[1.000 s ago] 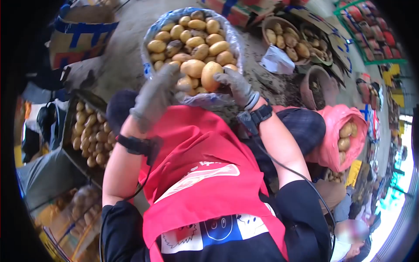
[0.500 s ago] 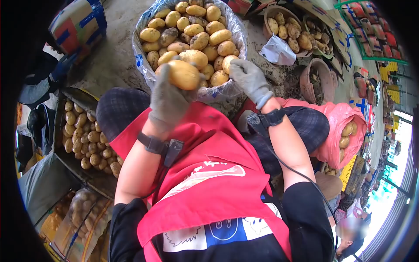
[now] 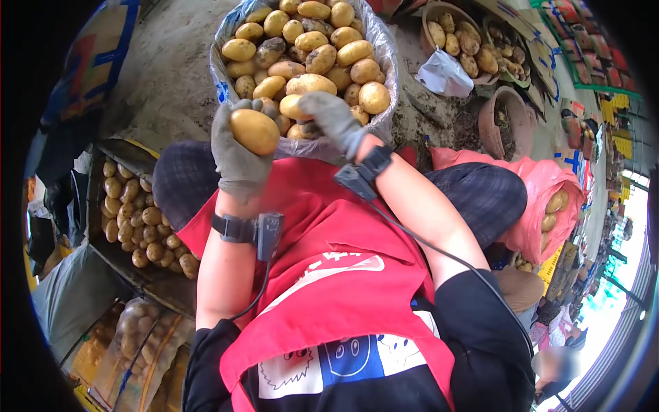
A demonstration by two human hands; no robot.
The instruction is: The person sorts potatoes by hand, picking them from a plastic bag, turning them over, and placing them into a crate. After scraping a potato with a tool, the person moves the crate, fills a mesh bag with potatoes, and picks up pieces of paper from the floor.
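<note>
My left hand [image 3: 237, 154], in a grey work glove, is closed around a large yellow-brown potato [image 3: 254, 132] at the near left rim of a tub. Just to its right, my right hand [image 3: 334, 120], also gloved, has its fingers on a smaller potato [image 3: 291, 107] over the near edge of the pile. Part of that grip is hidden behind the glove. The round tub, lined with clear plastic [image 3: 386, 69], is heaped with potatoes, some smooth and some dark with soil.
A dark crate of potatoes [image 3: 141, 226] stands at my left. To the right are a pink sack of potatoes [image 3: 528, 185], a pinkish bucket [image 3: 491, 127] and a basin of dirty potatoes [image 3: 427, 34]. A person [image 3: 549, 367] shows at the lower right.
My right hand has moved left from the tub's right side to a potato beside my left hand. My left hand has shifted slightly left, still holding its large potato.
</note>
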